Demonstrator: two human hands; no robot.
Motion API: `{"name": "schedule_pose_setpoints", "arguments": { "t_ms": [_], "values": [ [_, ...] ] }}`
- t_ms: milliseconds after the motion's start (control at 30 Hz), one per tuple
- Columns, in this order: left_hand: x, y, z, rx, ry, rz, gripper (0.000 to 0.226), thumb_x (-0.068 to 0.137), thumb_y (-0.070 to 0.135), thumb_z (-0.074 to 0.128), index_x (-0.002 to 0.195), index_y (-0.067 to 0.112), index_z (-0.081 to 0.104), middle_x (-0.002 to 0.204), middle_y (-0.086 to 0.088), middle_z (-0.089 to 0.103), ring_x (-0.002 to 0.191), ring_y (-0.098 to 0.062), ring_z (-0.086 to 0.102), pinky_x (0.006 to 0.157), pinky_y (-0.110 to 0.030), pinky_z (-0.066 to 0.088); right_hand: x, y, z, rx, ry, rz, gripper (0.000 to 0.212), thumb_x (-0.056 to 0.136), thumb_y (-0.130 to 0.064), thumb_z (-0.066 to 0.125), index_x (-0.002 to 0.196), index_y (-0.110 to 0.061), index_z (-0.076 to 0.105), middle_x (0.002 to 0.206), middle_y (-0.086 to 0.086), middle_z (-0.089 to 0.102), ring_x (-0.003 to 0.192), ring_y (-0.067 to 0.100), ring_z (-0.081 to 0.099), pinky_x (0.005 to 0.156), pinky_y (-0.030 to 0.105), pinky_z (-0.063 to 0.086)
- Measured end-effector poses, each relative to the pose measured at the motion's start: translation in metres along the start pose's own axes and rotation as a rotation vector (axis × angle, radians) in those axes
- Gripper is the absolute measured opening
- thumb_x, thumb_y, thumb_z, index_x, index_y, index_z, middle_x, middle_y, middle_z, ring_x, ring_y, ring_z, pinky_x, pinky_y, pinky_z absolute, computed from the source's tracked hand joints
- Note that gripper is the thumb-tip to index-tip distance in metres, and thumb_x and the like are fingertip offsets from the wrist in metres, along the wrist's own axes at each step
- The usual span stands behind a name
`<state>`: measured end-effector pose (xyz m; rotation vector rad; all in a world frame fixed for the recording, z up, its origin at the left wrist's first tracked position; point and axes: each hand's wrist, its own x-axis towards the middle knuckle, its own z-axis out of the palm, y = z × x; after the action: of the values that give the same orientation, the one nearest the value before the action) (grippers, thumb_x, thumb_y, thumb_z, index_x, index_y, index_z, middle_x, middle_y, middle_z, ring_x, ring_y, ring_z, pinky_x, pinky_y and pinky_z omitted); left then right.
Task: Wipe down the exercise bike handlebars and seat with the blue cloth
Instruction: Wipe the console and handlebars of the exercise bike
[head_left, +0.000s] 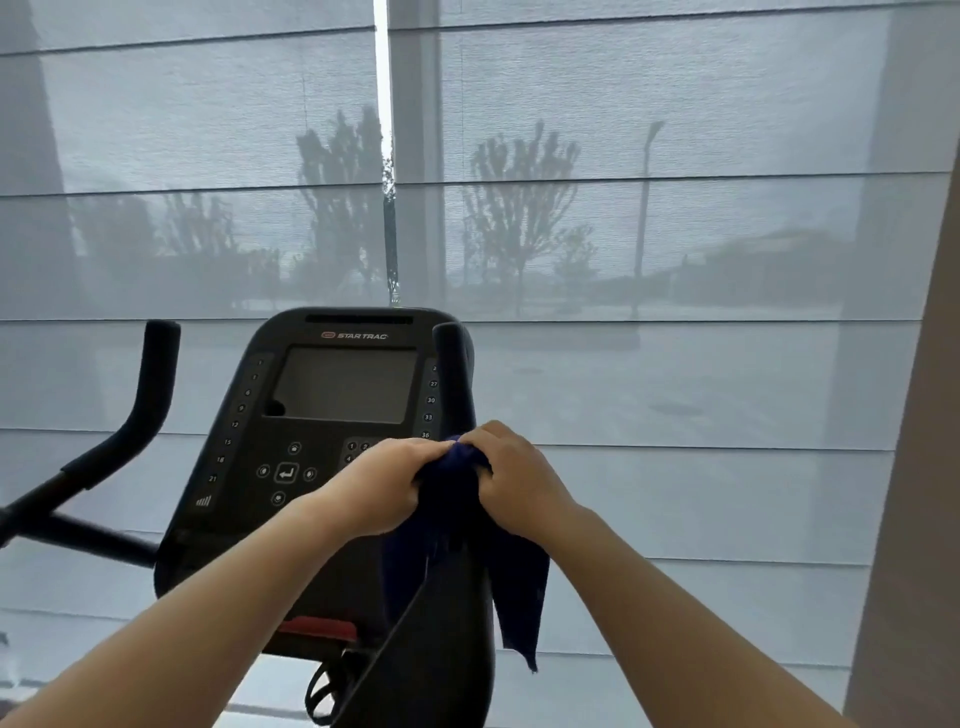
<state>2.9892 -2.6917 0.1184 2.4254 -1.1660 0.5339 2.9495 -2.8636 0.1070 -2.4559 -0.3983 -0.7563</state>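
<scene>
Both hands have a closed grip on the blue cloth (451, 496): the left hand (387, 480) and the right hand (511, 475) sit knuckle to knuckle, fingers curled round a bunched part of it, with nothing else held. The cloth is gathered round the right handlebar (453, 374), low on its upright end just beside the console (343, 384), and loose tails of it hang down below the hands. Above the hands the tip of that bar stands bare, so the wipe looks to be in hand on this bar, somewhere along its upright part. How much of the bar has already been covered cannot be told, since no streak or damp mark shows on the dark surface. The left handlebar (150, 384) stands well apart at the far side of the console with no cloth near it, and I would count it as yet to be done. The seat is not in view at all, so nothing can be said of its state; it probably remains as well. By that reckoning the task is at an early to middle stage, with one bar under the cloth and the other bar and the seat left. Behind the bike, grey window blinds (675, 156) fill the view.
</scene>
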Motion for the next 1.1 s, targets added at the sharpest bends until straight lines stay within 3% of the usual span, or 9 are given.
{"name": "schedule_pose_setpoints", "arguments": {
  "t_ms": [167,367,500,667,767,867,933,1033,1100],
  "values": [
    [-0.021,0.019,0.018,-0.022,0.020,-0.075,0.056,0.086,0.003,0.048,0.137,0.025,0.043,0.138,0.005,0.050,0.126,-0.013,0.046,0.105,-0.019,0.031,-0.020,-0.009,-0.003,0.031,-0.056,0.065,0.033,0.083,-0.005,0.046,0.111,-0.015,0.060,0.118,0.003,0.057,0.105,0.022,0.052,0.086,0.023,0.038],
    [-0.044,0.041,0.005,0.100,-0.110,-0.151,0.047,0.082,0.011,0.046,0.122,0.034,0.055,0.120,0.006,0.064,0.110,-0.020,0.058,0.093,-0.032,0.045,-0.052,-0.021,-0.014,0.044,-0.121,0.059,0.030,0.084,-0.007,0.046,0.105,-0.020,0.062,0.110,0.003,0.058,0.098,0.022,0.054,0.080,0.023,0.038],
    [-0.074,0.062,0.001,-0.006,-0.087,-0.172,0.041,0.086,0.014,0.047,0.120,0.037,0.056,0.117,0.011,0.064,0.105,-0.011,0.059,0.088,-0.021,0.043,-0.079,-0.034,-0.016,0.034,-0.118,0.012,0.027,0.086,-0.009,0.046,0.106,-0.018,0.062,0.108,0.005,0.058,0.097,0.023,0.054,0.081,0.025,0.039],
    [-0.097,0.081,-0.012,0.046,-0.165,-0.173,0.037,0.086,0.008,0.044,0.113,0.029,0.059,0.109,0.003,0.067,0.099,-0.018,0.061,0.085,-0.031,0.047,-0.095,-0.047,-0.032,0.025,-0.167,-0.091,0.023,0.086,-0.009,0.049,0.100,-0.018,0.064,0.105,0.004,0.061,0.094,0.023,0.056,0.079,0.027,0.043],
    [-0.120,0.088,-0.017,0.034,-0.193,-0.168,0.040,0.088,0.011,0.047,0.123,0.030,0.053,0.122,0.006,0.061,0.112,-0.014,0.056,0.097,-0.030,0.043,-0.113,-0.050,-0.030,0.062,-0.202,-0.212,0.020,0.083,-0.015,0.056,0.101,-0.019,0.064,0.109,0.001,0.062,0.098,0.020,0.055,0.086,0.028,0.044],
    [-0.144,0.094,-0.013,-0.013,-0.258,-0.181,0.057,0.089,0.023,0.054,0.142,0.028,0.032,0.148,0.013,0.032,0.136,-0.006,0.028,0.113,-0.021,0.021,-0.130,-0.048,-0.015,0.065,-0.321,-0.166,0.042,0.084,-0.043,0.055,0.122,-0.025,0.056,0.136,-0.006,0.043,0.123,0.012,0.039,0.102,0.025,0.031],
    [-0.157,0.099,-0.009,-0.063,-0.216,-0.231,0.059,0.090,0.035,0.055,0.143,0.030,0.029,0.151,0.015,0.024,0.138,-0.003,0.022,0.114,-0.024,0.019,-0.136,-0.053,-0.010,0.135,-0.316,-0.086,0.044,0.089,-0.047,0.047,0.126,-0.025,0.054,0.142,-0.008,0.036,0.128,0.010,0.035,0.105,0.025,0.026],
    [-0.165,0.108,-0.004,-0.055,-0.015,-0.285,0.046,0.093,0.033,0.050,0.138,0.024,0.041,0.147,0.007,0.037,0.133,-0.008,0.034,0.110,-0.024,0.026,-0.137,-0.057,-0.012,0.129,-0.190,-0.104,0.033,0.092,-0.024,0.045,0.123,-0.019,0.057,0.138,-0.003,0.043,0.125,0.015,0.041,0.101,0.022,0.029],
    [-0.166,0.110,-0.003,0.006,0.100,-0.318,0.045,0.093,0.029,0.051,0.136,0.019,0.044,0.141,0.002,0.045,0.128,-0.012,0.040,0.109,-0.025,0.030,-0.132,-0.057,-0.015,0.106,-0.144,-0.156,0.040,0.087,-0.014,0.049,0.126,-0.020,0.054,0.139,-0.002,0.042,0.126,0.017,0.040,0.104,0.025,0.032]
  ]
}}
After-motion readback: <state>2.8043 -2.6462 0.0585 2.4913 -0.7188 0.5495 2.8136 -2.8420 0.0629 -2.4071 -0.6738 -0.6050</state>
